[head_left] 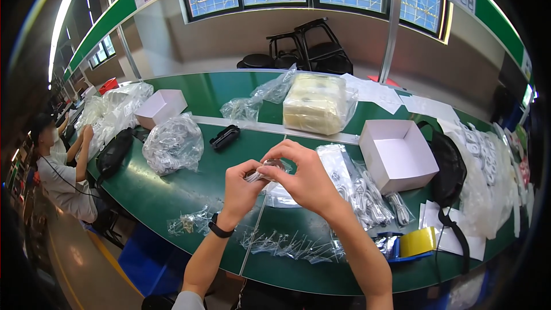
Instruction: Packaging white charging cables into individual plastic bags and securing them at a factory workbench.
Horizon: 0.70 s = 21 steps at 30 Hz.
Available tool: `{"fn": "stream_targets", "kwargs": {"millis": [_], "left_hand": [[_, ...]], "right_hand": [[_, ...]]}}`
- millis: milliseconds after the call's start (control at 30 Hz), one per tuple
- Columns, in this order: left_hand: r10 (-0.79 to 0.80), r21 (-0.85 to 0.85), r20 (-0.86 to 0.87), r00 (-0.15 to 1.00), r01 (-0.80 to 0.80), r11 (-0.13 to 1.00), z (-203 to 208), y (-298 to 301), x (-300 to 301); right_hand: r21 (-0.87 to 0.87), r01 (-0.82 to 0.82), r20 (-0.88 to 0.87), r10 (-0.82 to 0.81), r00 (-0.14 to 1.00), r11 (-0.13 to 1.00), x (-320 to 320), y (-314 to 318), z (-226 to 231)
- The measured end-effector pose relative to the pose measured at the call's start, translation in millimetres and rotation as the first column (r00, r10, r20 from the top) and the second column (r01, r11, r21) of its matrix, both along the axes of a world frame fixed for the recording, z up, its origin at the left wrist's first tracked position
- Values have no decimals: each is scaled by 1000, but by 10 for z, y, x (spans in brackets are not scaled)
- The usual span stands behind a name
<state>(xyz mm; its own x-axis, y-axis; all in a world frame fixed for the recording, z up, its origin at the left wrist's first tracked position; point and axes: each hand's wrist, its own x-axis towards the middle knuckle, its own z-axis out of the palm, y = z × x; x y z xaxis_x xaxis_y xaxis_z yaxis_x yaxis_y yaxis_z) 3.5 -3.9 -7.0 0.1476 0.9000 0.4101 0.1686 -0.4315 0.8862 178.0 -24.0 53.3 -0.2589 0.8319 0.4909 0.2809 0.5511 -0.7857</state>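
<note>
A small coiled white cable (256, 176) is pinched between my two hands above the middle of the green table. My left hand (240, 190), with a black band at the wrist, is closed on its left side. My right hand (305, 179) curls over it from the right with thumb and fingers closed; part of the coil is hidden behind the fingers. Just right of my right hand lie flat clear bags (333, 161) and several bagged white cables (370, 198). Thin wire-like pieces in clear plastic (293, 247) are strewn below my hands, near the front edge.
A clear bag of white cables (172, 143) and a black object (225, 137) lie to the left. An open white box (396, 155), a yellow tape roll in a blue dispenser (417, 243) and a black pouch (447, 166) stand right. A wrapped yellowish bundle (315, 103) sits behind. Another person (66, 172) works far left.
</note>
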Motion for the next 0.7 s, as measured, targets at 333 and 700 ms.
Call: {"fn": "stream_targets", "kwargs": {"millis": [333,700], "left_hand": [[-403,-208,508,761,562,800,-83,33,-148],[-328,-274,439,836,473,838,-38,64,-51]], "right_hand": [[-92,-257,-51,253,966,962,0,-14,12],[-45,8,-591,-33,806,999,287,75,112]]}}
